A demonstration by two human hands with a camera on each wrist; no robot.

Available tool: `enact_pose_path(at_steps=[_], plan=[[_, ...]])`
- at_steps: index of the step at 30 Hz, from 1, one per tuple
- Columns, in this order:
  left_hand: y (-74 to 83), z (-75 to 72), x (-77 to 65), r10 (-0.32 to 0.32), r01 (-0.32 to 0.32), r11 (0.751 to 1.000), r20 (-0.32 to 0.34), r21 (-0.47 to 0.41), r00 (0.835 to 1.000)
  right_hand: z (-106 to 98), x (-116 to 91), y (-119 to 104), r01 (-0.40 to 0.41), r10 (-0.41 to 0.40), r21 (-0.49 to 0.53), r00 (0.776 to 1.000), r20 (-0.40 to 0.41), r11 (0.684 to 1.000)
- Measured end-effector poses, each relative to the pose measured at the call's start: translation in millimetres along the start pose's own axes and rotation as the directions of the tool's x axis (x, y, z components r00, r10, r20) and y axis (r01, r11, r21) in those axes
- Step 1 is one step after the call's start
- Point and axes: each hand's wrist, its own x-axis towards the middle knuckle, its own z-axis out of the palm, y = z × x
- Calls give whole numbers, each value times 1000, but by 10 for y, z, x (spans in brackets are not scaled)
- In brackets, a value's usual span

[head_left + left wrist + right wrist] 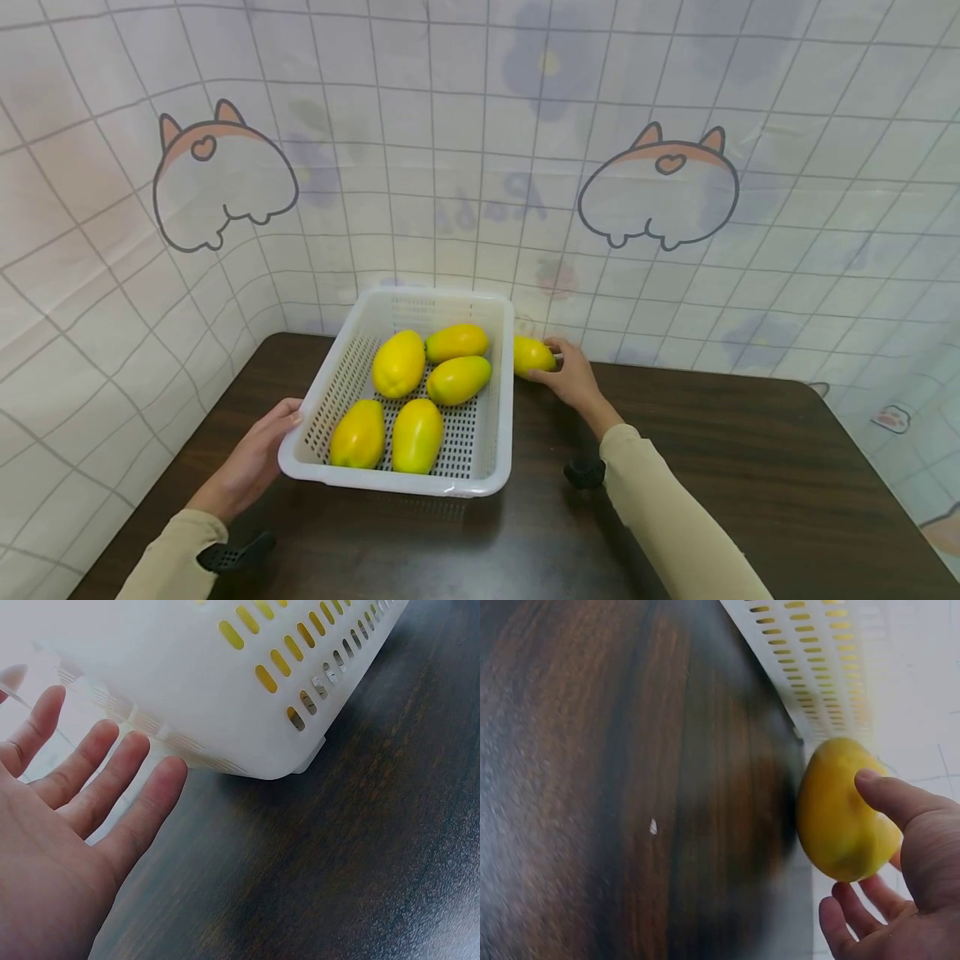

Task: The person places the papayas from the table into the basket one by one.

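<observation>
A white plastic basket (504,425) with slotted walls holds several yellow mangoes (417,435), some tinged green. My left hand (251,458) is at the basket's left side, fingertips right at its rim. In the left wrist view its fingers (161,791) are spread and nearly straight beside the basket wall. Beyond the basket's right wall, my right hand (572,379) grips another mango (531,357) between thumb and fingers. The right wrist view shows the thumb pressed on that mango's side, with some fingertips beneath it. The basket's wall partly hides this mango in the head view.
The basket stands on a dark brown wood-grain table (712,450). A white gridded cloth (465,125) with cartoon prints hangs along the table's back and left edges. A small white fleck (653,826) shows on the wood in the right wrist view.
</observation>
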Motion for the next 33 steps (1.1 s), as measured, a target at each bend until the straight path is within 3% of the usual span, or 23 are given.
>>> enact_pose_path(at_steps=[5, 18, 33], plan=[[-3, -6, 1, 5, -5, 1000, 7, -18, 1000, 57, -5, -16, 0, -1, 33, 1000, 30, 999], [3, -4, -2, 12, -12, 1000, 4, -11, 1000, 124, -6, -17, -17, 16, 70, 1000, 15, 997], [9, -4, -12, 4, -4, 1000, 5, 1, 1000, 46, -80, 10, -39, 40, 109, 999, -8, 993]])
